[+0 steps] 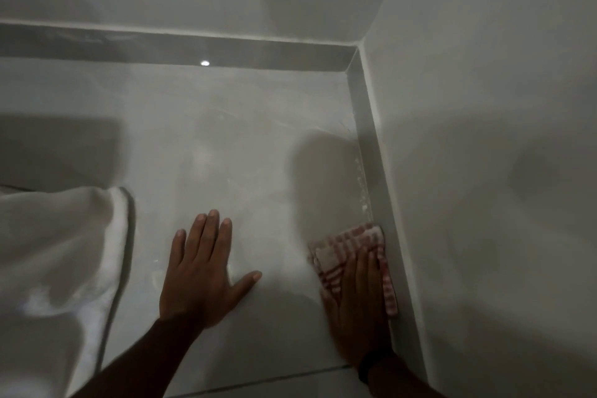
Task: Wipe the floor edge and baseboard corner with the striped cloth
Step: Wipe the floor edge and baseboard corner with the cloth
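The wiping of the floor edge appears to be in hand. At the lower right of the frame the striped cloth [350, 255] is pressed flat to the tiled floor [252, 145] under the right hand [358, 307], its far edge touching the foot of the grey baseboard [371, 152] that runs up the right side. The fingers of that hand are laid together and flat over the cloth rather than clamped round it, though motion blur leaves their exact spread uncertain. The left hand [202, 271] is planted at lower centre, palm down on bare tile, fingers slightly apart and thumb splayed; nothing is held, and it is probably used as a prop.

Whitish specks and dust can be seen along the floor joint above the cloth, so the next stroke is judged to call for the cloth to be pushed up the frame along that joint into the baseboard corner [353, 56] at upper right.

The cloth is folded, pink-red and white in stripes or checks, and looks soft and thin. A white towel [64, 252] lies at lower left.
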